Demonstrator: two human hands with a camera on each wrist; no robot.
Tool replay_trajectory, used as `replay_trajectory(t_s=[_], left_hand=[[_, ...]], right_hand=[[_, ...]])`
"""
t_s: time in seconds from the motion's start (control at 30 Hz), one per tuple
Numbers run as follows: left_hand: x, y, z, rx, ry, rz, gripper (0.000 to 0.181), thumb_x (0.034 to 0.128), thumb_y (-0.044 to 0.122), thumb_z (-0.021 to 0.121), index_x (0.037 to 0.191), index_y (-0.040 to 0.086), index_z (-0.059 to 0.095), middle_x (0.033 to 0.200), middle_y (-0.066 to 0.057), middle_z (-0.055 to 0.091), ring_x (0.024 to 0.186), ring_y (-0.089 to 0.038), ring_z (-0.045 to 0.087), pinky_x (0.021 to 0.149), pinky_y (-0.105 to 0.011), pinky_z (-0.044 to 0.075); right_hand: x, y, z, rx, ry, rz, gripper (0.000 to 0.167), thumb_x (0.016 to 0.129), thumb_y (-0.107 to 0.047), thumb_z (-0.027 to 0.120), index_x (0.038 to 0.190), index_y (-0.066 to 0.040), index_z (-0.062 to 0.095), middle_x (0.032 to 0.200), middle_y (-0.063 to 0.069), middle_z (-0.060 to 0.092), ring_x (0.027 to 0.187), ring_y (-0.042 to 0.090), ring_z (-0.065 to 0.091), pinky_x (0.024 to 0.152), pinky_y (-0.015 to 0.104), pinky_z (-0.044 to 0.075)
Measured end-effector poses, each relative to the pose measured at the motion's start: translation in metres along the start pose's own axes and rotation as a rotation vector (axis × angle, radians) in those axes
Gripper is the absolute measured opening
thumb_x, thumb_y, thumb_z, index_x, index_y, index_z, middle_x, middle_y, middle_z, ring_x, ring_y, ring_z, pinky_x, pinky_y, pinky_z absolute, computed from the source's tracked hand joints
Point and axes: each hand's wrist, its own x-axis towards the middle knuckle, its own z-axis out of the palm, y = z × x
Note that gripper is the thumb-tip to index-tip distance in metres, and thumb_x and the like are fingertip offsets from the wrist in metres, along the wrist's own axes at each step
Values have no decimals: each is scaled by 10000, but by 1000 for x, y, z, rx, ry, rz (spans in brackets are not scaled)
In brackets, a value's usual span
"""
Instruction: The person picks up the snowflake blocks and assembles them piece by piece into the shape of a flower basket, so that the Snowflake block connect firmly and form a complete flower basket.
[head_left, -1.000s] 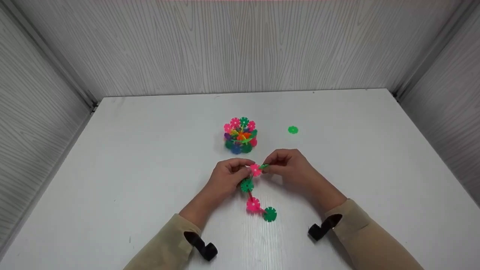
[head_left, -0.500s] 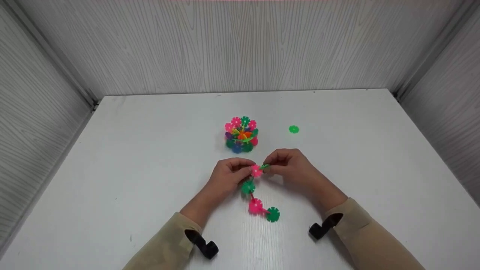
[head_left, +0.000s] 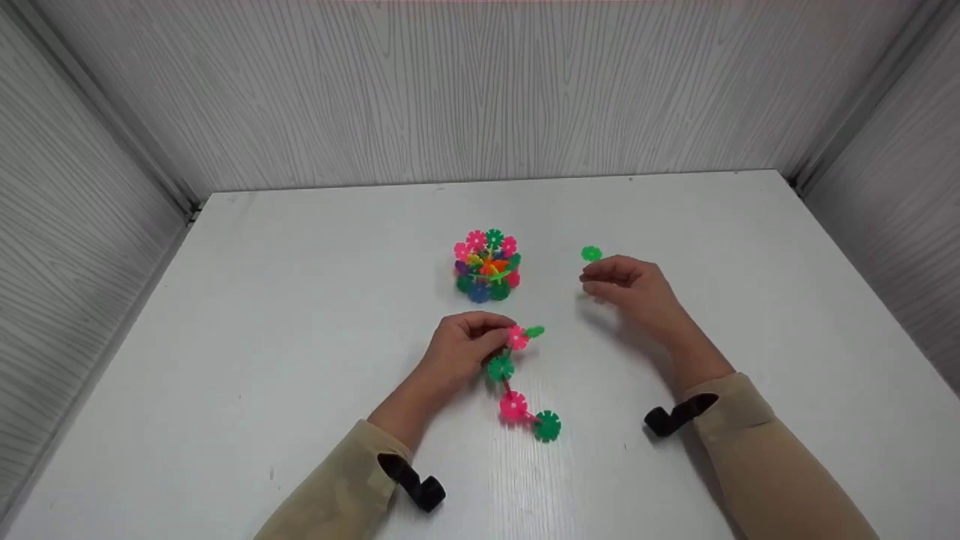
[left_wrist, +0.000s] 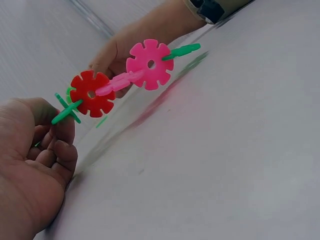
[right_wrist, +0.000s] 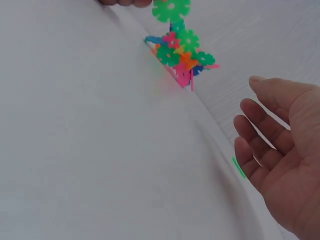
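In the head view my left hand (head_left: 459,351) pinches the upper end of a chain of slotted plastic snowflake discs (head_left: 513,406). Pink and green discs alternate along it, hanging down and to the right. At its top, a light green disc (head_left: 535,331) sticks out edge-on from a pink one. The left wrist view shows a red disc (left_wrist: 92,94) and a pink disc (left_wrist: 150,64) in the chain. My right hand (head_left: 630,291) holds nothing; its fingers are loosely bent, just in front of a loose light green disc (head_left: 591,253) on the table.
A round, many-coloured cluster of joined snowflake discs (head_left: 480,291) stands on the white table (head_left: 315,300) beyond my left hand. Wood-grain panels (head_left: 480,90) close off the back and both sides. Each sleeve bears a black wrist strap.
My right hand has let go of the light green disc at the chain's top and moved right and away from me, towards the loose disc. The left hand has stayed nearly still.
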Motion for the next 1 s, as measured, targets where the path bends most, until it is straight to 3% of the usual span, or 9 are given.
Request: replay_trajectory(t_s=[0.27, 0.53, 0.77, 1.0], left_hand=[[-2, -3, -1, 16, 1, 0, 182, 1043, 168, 701, 1186, 111, 797, 1139, -72, 742, 1073, -249, 684, 898, -278, 599], [-4, -3, -1, 45, -14, 9, 193, 1038, 196, 711, 1195, 123, 795, 1169, -35, 757, 1091, -227, 703, 928, -287, 596], [-2, 0, 0, 33, -10, 7, 195, 1032, 195, 718, 1190, 115, 799, 1156, -42, 760, 1078, -231, 701, 917, -287, 598], [0, 2, 0, 41, -12, 1, 199, 1029, 213, 725, 1194, 127, 797, 1165, -33, 758, 1097, -230, 702, 928, -296, 598]], right_hand=[[28, 12, -23, -149, 67, 103, 341, 1018, -236, 737, 1312, -63, 714, 1325, 97, 668, 1244, 203, 546, 1004, 320, 455], [47, 19, -29, -139, 62, 184, 410, 1015, -182, 720, 1406, -82, 646, 1425, 82, 604, 1346, 246, 488, 1144, 407, 398], [54, 18, -22, -166, 16, 188, 455, 1015, -136, 707, 1457, -92, 608, 1463, 90, 599, 1400, 259, 490, 1206, 445, 349], [55, 19, -22, -299, -53, 131, 373, 1045, -129, 669, 1413, -78, 641, 1328, 130, 618, 1219, 283, 519, 1088, 433, 402]])
